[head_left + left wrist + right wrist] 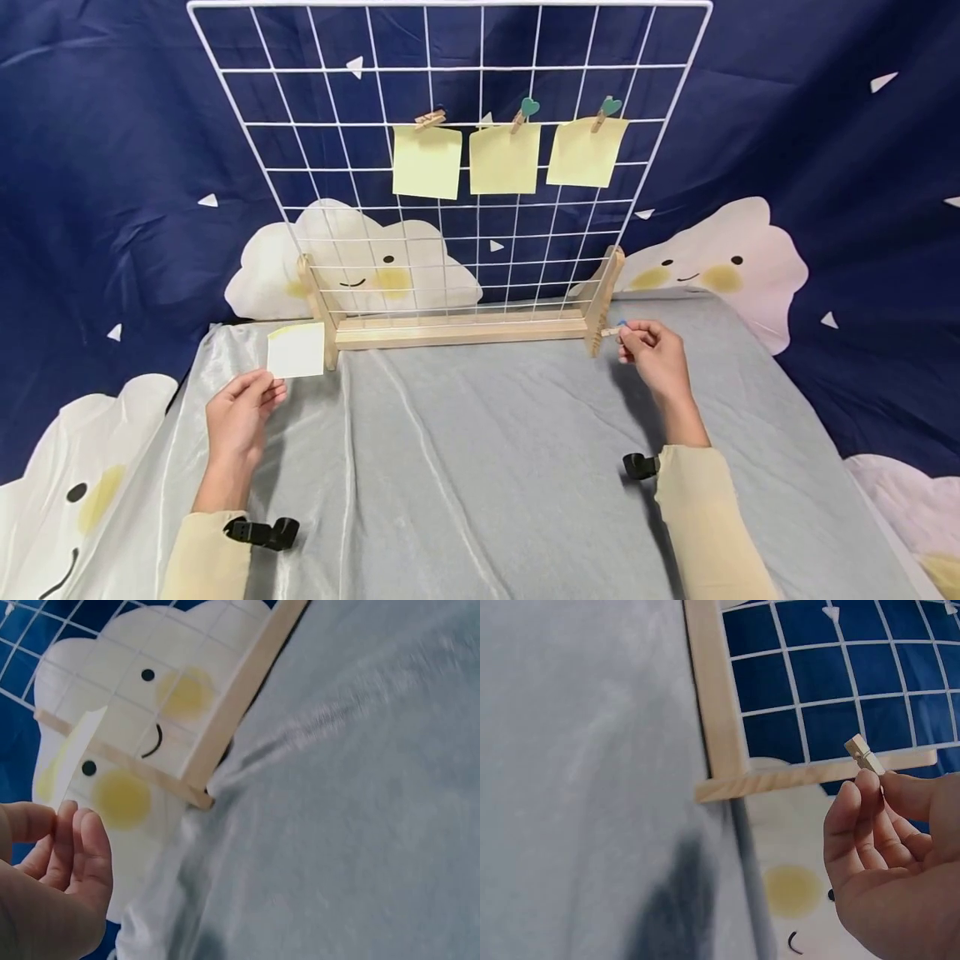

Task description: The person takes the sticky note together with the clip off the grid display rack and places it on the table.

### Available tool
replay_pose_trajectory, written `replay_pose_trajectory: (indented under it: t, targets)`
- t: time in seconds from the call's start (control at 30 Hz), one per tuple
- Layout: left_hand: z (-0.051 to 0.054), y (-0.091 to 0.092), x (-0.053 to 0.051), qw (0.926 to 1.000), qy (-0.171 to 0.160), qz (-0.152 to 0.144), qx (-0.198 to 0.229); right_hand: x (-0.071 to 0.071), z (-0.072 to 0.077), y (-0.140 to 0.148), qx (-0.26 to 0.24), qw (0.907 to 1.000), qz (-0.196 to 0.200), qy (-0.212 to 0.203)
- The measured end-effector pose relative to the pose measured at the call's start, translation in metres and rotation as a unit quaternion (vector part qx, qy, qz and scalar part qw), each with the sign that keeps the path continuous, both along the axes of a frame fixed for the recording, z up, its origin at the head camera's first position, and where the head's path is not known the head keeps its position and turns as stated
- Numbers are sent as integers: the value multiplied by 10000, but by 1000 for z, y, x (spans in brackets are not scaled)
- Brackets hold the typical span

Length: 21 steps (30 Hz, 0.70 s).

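My left hand (238, 412) pinches a pale yellow sticky note (296, 350) by its lower left corner, beside the left foot of a white wire grid (482, 225). In the left wrist view that note (79, 754) appears nearly edge-on above the fingertips. On the right, my right hand (658, 358) pinches a small wooden clothespin (864, 754) with a blue part near its end, close to the right foot. Three yellow notes hang in a row on the grid: a left one (427, 164), a middle one (505, 160) and a right one (587, 153), each under a wooden clothespin.
A wooden stand (461, 331) holds the grid upright at the back of a table with a wrinkled grey cloth (510, 467). Behind it hangs a dark blue curtain (120, 208) with cloud faces. A black strap device sits on each wrist.
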<state>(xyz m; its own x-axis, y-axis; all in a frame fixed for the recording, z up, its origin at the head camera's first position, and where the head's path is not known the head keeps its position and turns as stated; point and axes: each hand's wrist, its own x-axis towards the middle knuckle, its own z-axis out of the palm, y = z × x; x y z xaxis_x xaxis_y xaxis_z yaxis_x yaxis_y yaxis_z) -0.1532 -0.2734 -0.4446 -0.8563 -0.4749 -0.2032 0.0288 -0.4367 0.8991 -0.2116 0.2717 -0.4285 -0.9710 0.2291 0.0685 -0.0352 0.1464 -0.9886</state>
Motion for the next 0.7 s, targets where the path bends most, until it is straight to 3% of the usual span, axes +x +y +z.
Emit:
replay_pose_trajectory:
  t: [0.37, 0.7]
  targets:
    - [-13, -7, -1, 9992, -325, -45, -227, 4, -18, 10, 259, 9993, -11, -271]
    - [-20, -16, 3, 9913, -885, -602, -765, 5, -39, 19, 443, 9963, 190, -709]
